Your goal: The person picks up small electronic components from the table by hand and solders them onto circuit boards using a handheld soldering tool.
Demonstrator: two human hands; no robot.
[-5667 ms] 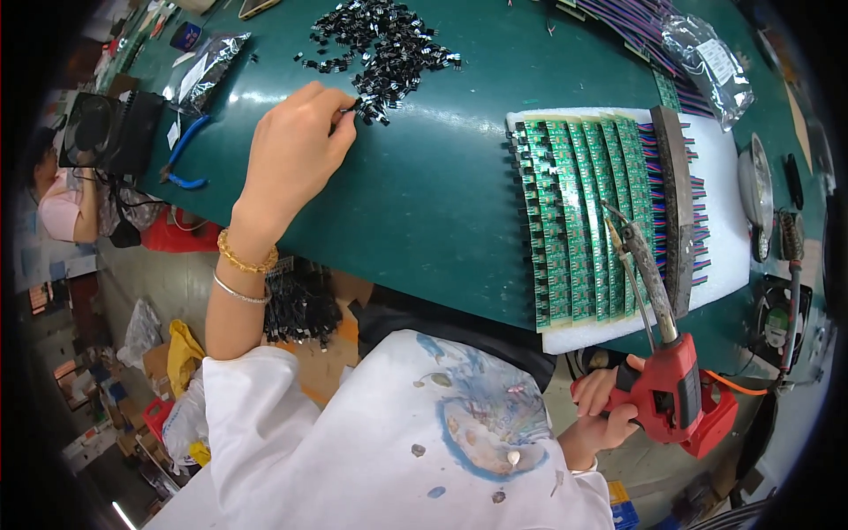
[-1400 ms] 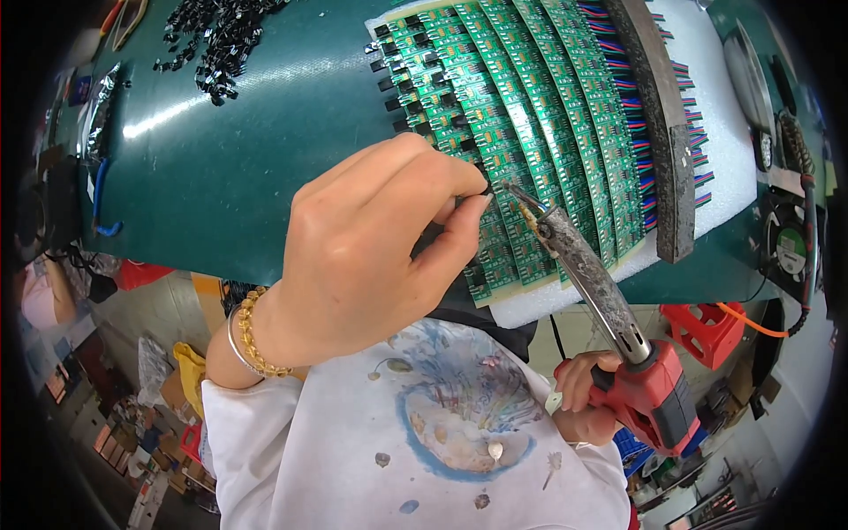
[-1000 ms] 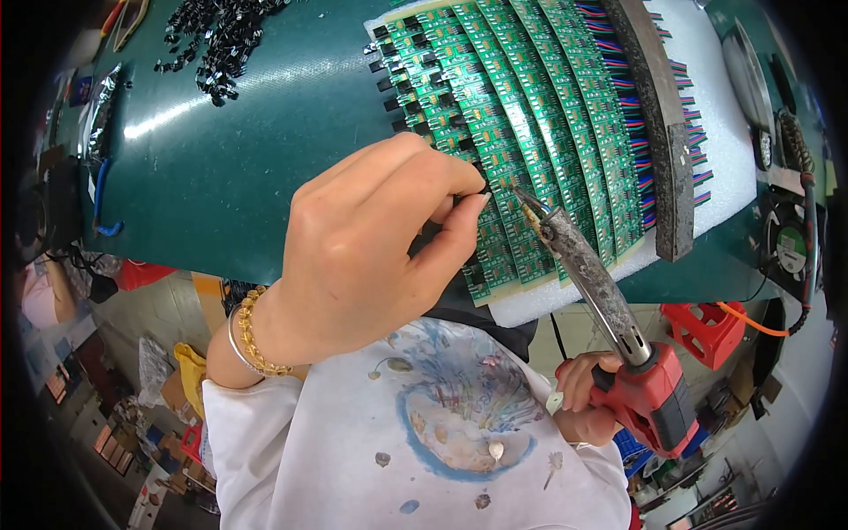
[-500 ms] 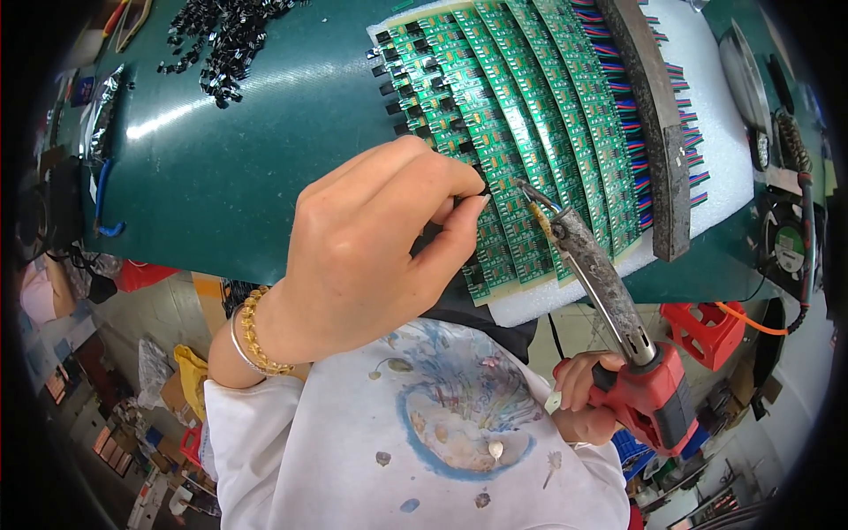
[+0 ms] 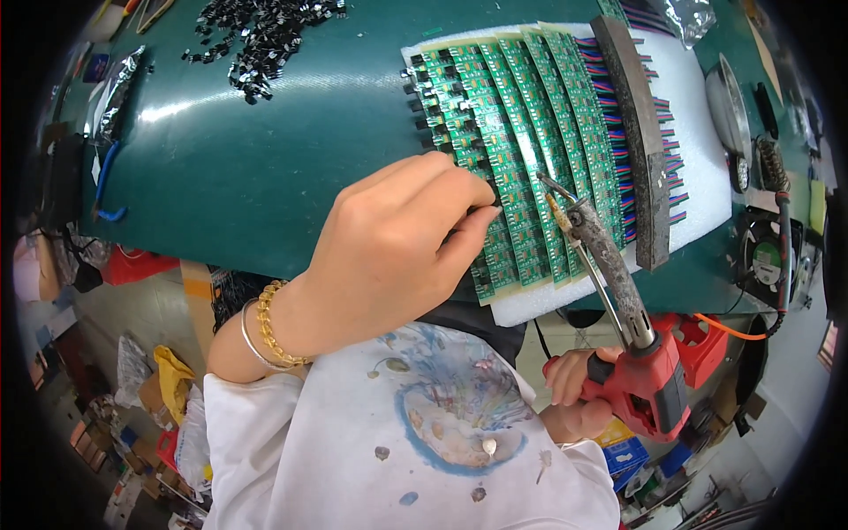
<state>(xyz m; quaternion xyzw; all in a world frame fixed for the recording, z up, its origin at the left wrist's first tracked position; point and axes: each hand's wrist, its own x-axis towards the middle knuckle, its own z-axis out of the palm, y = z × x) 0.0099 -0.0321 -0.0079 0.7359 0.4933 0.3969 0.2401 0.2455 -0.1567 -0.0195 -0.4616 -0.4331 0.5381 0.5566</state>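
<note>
Green circuit boards (image 5: 521,150), left hand (image 5: 402,252) pinching small black part, right hand (image 5: 574,397) gripping red soldering gun (image 5: 649,389)

Green circuit boards (image 5: 521,132), red soldering gun (image 5: 649,393), dark green table (image 5: 265,150), white foam (image 5: 698,150)

Can't really make out the tiny part pinched under the left hand (image 5: 397,243), way too small. Lower green boards (image 5: 521,132) hidden behind those fingers too.
</note>
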